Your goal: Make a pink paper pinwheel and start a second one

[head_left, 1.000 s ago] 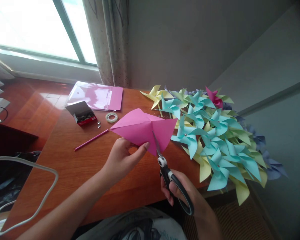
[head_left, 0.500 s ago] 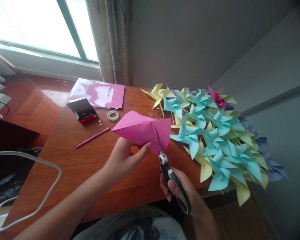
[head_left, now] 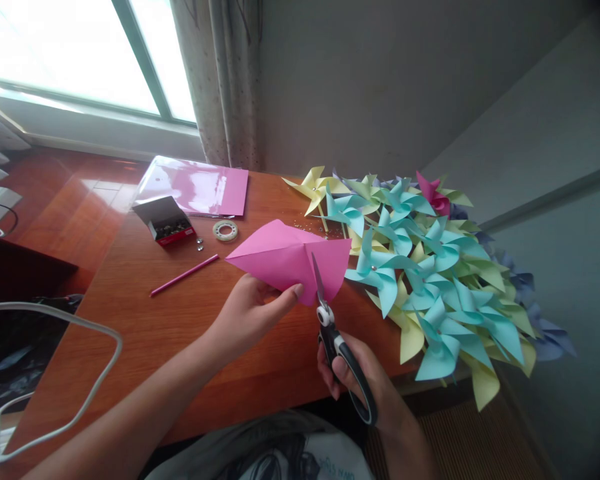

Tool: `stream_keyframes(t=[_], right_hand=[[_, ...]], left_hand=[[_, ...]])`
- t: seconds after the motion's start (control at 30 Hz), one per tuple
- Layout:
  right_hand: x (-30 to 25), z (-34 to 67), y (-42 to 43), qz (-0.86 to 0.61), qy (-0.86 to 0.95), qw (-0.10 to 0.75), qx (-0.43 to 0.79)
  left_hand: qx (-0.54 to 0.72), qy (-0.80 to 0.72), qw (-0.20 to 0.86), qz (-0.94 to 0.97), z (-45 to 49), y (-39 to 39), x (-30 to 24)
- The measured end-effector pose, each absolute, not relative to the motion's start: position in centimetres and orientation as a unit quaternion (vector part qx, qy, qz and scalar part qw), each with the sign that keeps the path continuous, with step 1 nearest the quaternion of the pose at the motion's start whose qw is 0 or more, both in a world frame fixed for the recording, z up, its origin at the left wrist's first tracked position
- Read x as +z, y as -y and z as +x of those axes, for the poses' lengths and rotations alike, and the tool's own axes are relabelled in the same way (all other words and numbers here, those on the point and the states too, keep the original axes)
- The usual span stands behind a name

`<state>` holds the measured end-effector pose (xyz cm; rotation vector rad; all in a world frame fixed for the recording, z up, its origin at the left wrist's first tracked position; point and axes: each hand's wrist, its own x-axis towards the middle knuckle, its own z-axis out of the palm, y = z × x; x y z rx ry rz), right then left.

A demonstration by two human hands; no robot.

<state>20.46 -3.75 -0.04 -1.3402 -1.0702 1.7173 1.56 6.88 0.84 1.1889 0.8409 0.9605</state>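
Note:
My left hand (head_left: 253,310) pinches the near edge of a creased pink paper square (head_left: 285,257) and holds it above the wooden table (head_left: 145,333). My right hand (head_left: 360,380) grips black-handled scissors (head_left: 330,330). Their blades run into the paper's near corner along a crease. A big heap of finished paper pinwheels (head_left: 420,267), mostly turquoise and pale yellow with one pink, lies just right of the paper.
A thin pink stick (head_left: 184,275) lies on the table left of my hand. Behind it sit a tape roll (head_left: 225,231), an open box of pins (head_left: 166,221), loose pins, and a sleeve of pink paper sheets (head_left: 195,188). A white cable (head_left: 55,373) loops at the left.
The scissors have pushed a little further into the pink paper, and the paper has shifted slightly. Both hands stay in much the same place.

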Motion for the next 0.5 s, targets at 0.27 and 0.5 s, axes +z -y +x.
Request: stream_keyframes(t=[0.27, 0.5], right_hand=[[0.01, 20.33, 3.66, -0.517, 0.405, 0.354, 0.666], [-0.31, 20.31, 3.72, -0.520, 0.413, 0.350, 0.661]], left_hand=[[0.425, -0.377, 0.638, 0.520, 1.73, -6.78, 1.06], [0.399, -0.413, 0.656, 0.490, 1.60, -6.85, 1.36]])
